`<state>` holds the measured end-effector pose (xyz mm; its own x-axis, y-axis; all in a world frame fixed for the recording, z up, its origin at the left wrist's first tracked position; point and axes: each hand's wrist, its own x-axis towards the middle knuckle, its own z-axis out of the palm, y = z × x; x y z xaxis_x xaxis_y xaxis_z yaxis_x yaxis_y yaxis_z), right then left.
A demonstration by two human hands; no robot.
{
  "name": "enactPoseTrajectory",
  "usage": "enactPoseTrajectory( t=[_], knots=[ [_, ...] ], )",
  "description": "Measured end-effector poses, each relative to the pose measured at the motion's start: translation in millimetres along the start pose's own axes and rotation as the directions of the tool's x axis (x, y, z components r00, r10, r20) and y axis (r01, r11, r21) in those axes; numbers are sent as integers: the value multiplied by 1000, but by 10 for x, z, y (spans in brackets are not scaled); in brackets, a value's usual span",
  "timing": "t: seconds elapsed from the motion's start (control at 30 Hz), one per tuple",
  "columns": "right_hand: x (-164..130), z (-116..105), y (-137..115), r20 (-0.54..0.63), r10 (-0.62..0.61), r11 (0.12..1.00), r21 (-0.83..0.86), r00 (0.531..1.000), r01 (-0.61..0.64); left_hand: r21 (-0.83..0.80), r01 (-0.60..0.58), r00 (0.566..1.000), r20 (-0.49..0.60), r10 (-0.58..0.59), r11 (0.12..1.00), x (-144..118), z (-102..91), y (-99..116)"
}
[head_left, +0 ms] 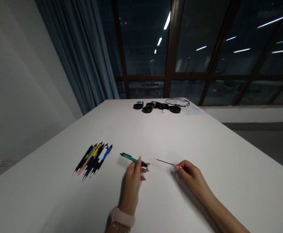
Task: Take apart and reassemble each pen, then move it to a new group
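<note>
On the white table (204, 139), left hand (134, 181) pinches green pen (131, 158); right hand (192, 176) pinches thin refill (165, 161).

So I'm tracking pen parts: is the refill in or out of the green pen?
Out, it seems: a thin refill lies on the table, pinched by the right hand, apart from the green pen.
</note>
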<state>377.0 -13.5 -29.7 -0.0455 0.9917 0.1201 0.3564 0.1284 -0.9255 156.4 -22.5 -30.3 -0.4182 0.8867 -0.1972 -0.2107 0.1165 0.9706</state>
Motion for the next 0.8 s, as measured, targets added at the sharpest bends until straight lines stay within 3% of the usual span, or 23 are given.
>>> enactPoseTrajectory(
  t=[0.1, 0.27, 0.43, 0.67, 0.8],
  knots=[
    [7, -24, 33, -9, -6, 995, -95, 1000, 5, 86, 7, 998, 67, -12, 996, -13, 15, 29],
    [-19, -42, 46, 2, -43, 959, -279, 999, 41, 205, -97, 980, 193, 57, 974, -49, 19, 21],
    [-88, 8, 12, 56, -95, 895, -433, 994, 110, 254, -191, 971, 191, 144, 948, -98, 13, 7],
    [-109, 41, -2, 111, -125, 853, -496, 986, 164, 138, -80, 984, 167, 56, 987, -88, 66, 46],
    [-110, 47, -27, 121, -143, 834, -520, 982, 185, 150, -6, 978, 206, -25, 989, -78, 91, 57]
  ],
)
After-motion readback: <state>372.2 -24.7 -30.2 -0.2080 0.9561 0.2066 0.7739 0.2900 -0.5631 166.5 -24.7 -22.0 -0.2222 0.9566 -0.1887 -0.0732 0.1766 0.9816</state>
